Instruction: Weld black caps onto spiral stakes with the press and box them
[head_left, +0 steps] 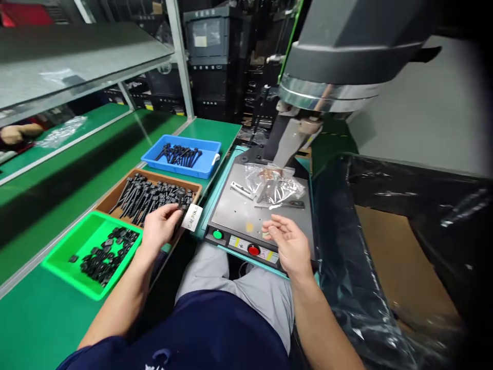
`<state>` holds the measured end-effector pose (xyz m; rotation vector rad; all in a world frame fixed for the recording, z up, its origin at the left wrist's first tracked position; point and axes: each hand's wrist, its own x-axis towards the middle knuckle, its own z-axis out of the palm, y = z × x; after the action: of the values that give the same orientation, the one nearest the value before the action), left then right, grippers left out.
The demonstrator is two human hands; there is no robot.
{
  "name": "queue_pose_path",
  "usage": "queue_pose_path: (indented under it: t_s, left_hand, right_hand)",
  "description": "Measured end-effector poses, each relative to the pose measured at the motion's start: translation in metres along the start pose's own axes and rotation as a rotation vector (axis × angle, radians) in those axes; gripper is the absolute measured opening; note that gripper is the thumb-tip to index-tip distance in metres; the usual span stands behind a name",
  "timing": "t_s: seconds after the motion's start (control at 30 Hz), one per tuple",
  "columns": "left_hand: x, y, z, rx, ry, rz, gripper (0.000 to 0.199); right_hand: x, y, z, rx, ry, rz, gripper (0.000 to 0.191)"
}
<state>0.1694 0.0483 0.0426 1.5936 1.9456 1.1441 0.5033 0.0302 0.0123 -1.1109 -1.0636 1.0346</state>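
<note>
My left hand (159,226) is closed in a pinch at the front right corner of a brown tray (111,199). A black stemmed part (181,193) shows at its fingertips, mostly covered by the fingers. The tray holds many similar black stemmed parts (142,198). Over the front of a grey metal plate (231,213) hovers my right hand (288,241), its fingers loosely curled and apart with nothing visible in them. Clear plastic bags (281,190) and a silver metal bracket (242,190) lie farther back on that plate.
A green tray (73,275) of small black pieces and a blue tray (208,163) of stemmed parts flank the brown one. A large machine head (327,67) overhangs the plate. Green (217,234) and red (253,250) buttons line its front. A bag-lined box (404,246) stands right.
</note>
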Motion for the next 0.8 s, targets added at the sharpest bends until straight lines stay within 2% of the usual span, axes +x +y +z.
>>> queue_pose_path:
  t_s: [0.07,0.17,0.3,0.4,0.5,0.7,0.8]
  left_hand:
    - [0.015,-0.020,-0.035,0.233,0.104,-0.049,0.029]
    - [0.045,-0.045,-0.077,0.508,0.169,-0.117,0.032]
    - [0.094,-0.077,-0.109,0.728,0.096,-0.248,0.030]
    - [0.121,-0.096,-0.114,0.788,0.040,-0.346,0.029]
    - [0.134,-0.109,-0.110,0.789,0.015,-0.382,0.029]
    - [0.137,-0.127,-0.104,0.777,-0.004,-0.378,0.030]
    - [0.135,-0.129,-0.104,0.766,-0.015,-0.352,0.034]
  right_hand:
    - [-0.003,0.004,-0.001,-0.009,-0.020,0.018,0.042]
    - [-0.006,0.008,-0.003,-0.033,-0.034,0.039,0.043]
    - [-0.009,0.012,-0.007,-0.055,-0.049,0.066,0.044]
    - [-0.012,0.012,-0.012,-0.073,-0.043,0.085,0.045]
    - [-0.015,0.011,-0.018,-0.104,-0.017,0.113,0.048]
    - [-0.031,0.002,-0.031,-0.221,0.030,0.192,0.052]
    - [-0.042,-0.007,-0.050,-0.326,0.054,0.207,0.053]
